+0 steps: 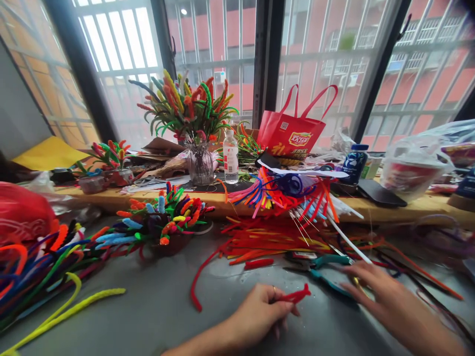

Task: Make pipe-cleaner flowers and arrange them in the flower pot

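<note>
My left hand [264, 312] is closed in a pinch around a short red pipe cleaner [296, 295], whose bent tip sticks out to the right. My right hand [386, 301], slightly blurred, is at the teal-handled pliers [322, 262] on the grey table. Its fingers are apart beside the handles, and I see no firm grip on them. A small red pipe cleaner roll [259, 264] lies beyond my left hand. Behind it spreads a pile of red and orange pipe cleaners [267, 235]. One curved red strand [196, 282] trails to the left.
Yellow pipe cleaners [70, 306] and a multicoloured heap [33, 272] lie on the left. A bunch of colourful stems [168, 217] stands mid-table. On the wooden ledge are a glass vase [200, 163], a water bottle [230, 157], a red bag [291, 133] and a dark phone [382, 193].
</note>
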Demonstrator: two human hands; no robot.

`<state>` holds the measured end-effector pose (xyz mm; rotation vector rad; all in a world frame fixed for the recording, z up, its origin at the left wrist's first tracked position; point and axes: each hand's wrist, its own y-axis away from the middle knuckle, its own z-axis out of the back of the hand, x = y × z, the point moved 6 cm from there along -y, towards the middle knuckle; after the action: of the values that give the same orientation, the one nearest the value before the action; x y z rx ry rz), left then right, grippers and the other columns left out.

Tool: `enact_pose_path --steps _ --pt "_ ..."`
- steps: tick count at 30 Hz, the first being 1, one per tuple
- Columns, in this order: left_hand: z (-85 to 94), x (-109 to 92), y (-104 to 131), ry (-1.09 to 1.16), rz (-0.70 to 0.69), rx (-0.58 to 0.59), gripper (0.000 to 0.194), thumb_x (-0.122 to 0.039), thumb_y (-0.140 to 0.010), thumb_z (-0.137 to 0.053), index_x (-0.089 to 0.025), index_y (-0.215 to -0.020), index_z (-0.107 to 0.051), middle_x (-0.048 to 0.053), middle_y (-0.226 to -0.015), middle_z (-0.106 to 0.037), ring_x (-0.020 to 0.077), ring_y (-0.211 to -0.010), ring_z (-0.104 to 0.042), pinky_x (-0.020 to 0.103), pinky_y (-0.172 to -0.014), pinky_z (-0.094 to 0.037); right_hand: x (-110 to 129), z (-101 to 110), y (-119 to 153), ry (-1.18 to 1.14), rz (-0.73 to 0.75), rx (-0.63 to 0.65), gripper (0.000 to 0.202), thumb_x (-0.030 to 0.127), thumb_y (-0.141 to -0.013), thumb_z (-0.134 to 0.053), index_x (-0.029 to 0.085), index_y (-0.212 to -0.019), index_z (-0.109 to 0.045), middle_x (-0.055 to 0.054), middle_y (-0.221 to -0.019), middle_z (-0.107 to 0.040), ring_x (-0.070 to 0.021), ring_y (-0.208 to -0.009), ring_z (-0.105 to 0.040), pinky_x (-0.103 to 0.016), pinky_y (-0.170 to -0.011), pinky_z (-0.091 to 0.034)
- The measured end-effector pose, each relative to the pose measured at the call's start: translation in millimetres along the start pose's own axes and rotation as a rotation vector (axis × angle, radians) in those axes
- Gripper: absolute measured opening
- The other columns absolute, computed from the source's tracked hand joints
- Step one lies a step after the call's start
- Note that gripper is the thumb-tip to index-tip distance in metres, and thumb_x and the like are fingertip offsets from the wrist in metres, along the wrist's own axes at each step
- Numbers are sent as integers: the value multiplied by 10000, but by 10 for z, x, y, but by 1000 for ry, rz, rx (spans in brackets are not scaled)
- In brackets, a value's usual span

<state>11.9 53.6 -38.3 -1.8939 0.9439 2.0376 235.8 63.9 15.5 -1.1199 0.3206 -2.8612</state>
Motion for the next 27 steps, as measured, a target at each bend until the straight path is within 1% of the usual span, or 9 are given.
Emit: enact_pose_path --steps 3,6,10,14,17,21,23,25,27 --pt "17 -23 -3 75 -26 6 309 -429 -722 -558 -132 -769 -630 -63 -479 -475 55 -356 -354 202 -407 -234 356 -540 168 -274 -67 389 368 466 -736 -627 198 -985 -670 -61 -789 -644 -201 -682 -559 -317 -612 -438" --pt "28 -60 11 107 -71 14 366 -483 -687 -578 -127 -764 -621 -64 -481 -485 46 -351 -354 201 -400 -219 635 -809 196 -537 -65 525 327 470 -759 -604 182 -897 -674 -12 -710 -613 -124 -574 -497 -233 -511 -368" --pt "61 -54 3 166 -68 9 413 -534 -688 -567 -128 -747 -609 -59 -477 -495 41 -341 -356 198 -383 -212 684 -881 66 -636 -105 471 364 515 -738 -613 157 -682 -642 30 -554 -514 -90 -497 -419 -216 -483 -304" --pt "138 11 -65 121 -32 -32 444 -592 -733 -490 -156 -677 -548 -65 -436 -476 52 -308 -356 190 -350 -219 555 -917 22 -702 -202 394 389 539 -689 -650 157 -648 -594 33 -556 -517 -89 -491 -426 -215 -489 -290" --pt "211 57 -124 48 -12 -85 381 -532 -765 -490 -157 -776 -555 -67 -472 -492 61 -316 -386 182 -344 -244 465 -966 47 -755 -270 373 399 544 -683 -653 152 -678 -581 39 -526 -514 -82 -467 -420 -206 -477 -276" --pt "262 39 -155 -106 -52 -121 292 -385 -818 -466 -129 -872 -597 -51 -535 -493 58 -353 -396 179 -367 -268 426 -1056 86 -795 -331 430 418 552 -645 -676 147 -697 -586 34 -516 -525 -79 -460 -453 -192 -456 -288" --pt "300 -39 -125 -180 -133 -178 262 -313 -819 -480 -136 -970 -600 -11 -667 -566 76 -439 -460 199 -436 -351 449 -1087 103 -809 -338 465 427 544 -610 -703 147 -721 -590 37 -534 -537 -75 -452 -471 -189 -448 -306" --pt "365 -189 -40 -263 -294 -313 297 -243 -797 -528 -164 -1080 -574 48 -914 -605 125 -673 -559 252 -632 -441 482 -1095 117 -822 -343 478 440 522 -587 -726 156 -788 -588 41 -548 -555 -81 -450 -495 -192 -446 -325" --pt "406 -333 77 -347 -453 -456 327 -207 -784 -562 -181 -1110 -560 80 -1087 -566 177 -924 -543 295 -819 -409 507 -1087 128 -838 -357 469 453 510 -576 -737 168 -824 -575 43 -552 -567 -93 -455 -524 -199 -446 -340"
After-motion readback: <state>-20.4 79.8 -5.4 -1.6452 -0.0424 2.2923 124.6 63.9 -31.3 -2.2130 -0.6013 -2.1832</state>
